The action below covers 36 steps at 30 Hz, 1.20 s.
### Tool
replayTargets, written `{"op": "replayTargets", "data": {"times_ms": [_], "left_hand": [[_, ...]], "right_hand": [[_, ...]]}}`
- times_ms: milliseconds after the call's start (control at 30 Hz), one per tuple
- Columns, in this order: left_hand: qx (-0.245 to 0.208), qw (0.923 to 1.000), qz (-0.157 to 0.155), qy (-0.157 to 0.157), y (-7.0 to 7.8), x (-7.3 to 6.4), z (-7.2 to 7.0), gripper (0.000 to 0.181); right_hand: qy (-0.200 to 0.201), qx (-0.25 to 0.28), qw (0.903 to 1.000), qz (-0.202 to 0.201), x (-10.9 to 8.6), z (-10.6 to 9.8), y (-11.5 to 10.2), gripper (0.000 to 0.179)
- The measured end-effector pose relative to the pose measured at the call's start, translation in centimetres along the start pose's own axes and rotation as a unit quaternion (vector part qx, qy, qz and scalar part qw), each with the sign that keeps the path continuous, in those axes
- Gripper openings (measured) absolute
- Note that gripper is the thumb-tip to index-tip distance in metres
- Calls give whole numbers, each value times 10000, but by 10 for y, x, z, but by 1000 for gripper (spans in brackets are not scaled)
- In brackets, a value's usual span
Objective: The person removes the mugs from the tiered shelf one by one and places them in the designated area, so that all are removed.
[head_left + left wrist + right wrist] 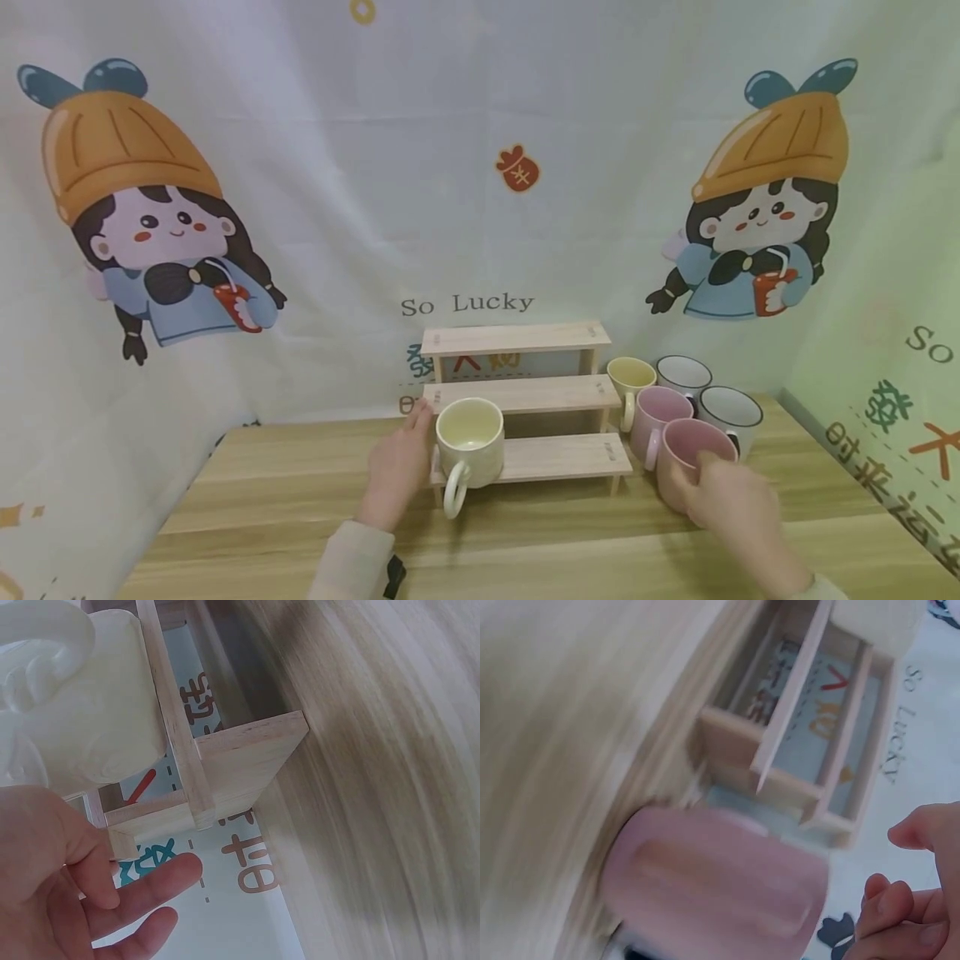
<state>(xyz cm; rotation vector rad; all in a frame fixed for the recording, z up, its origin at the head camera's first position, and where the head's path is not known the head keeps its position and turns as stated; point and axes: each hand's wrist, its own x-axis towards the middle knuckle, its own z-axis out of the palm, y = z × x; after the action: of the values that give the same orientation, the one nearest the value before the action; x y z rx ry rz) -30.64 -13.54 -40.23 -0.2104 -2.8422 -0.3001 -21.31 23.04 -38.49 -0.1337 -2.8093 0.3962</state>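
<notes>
My left hand (397,467) lies against the left end of the wooden three-tier shelf (555,457), its fingers extended beside the middle tier. Close to it, a cream mug (480,454) stands upright on the left part of the bottom tier, handle toward the front. My right hand (738,500) is at the near pink mug (678,483), overlapping its rim in the head view. In the right wrist view, that pink mug (712,881) is blurred, and a gap shows between it and the loosely bent fingers (889,907).
Right of the shelf, more mugs are grouped: a second pink mug (660,412), a yellow mug (632,377) and two dark-rimmed white mugs, the nearer white mug (731,408) beside the pink ones. A printed cloth (480,208) hangs behind the wooden table (247,517).
</notes>
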Motion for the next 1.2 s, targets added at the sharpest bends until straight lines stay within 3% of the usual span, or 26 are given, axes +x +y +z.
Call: {"op": "replayTargets", "data": {"times_ms": [233,400,633,867,1200], "left_hand": [[61,10000,37,55,0,2,0,50],[36,9999,90,131,-1,3,1,49],[17,9998,119,126,0,4,1,51],[-123,9995,128,272,-6,-2,3,50],[-110,9999,44,19,-1,2,3,54]], "right_hand": [[467,173,9975,-500,3,15,-28,34],[151,201,9987,-441,3,23,-48,38],[265,377,9967,-673,2,34,-68,39],[121,549,9950,-828,-3,46,-93,38],[-58,704,9898,-1235,-4,55,-118,38]]}}
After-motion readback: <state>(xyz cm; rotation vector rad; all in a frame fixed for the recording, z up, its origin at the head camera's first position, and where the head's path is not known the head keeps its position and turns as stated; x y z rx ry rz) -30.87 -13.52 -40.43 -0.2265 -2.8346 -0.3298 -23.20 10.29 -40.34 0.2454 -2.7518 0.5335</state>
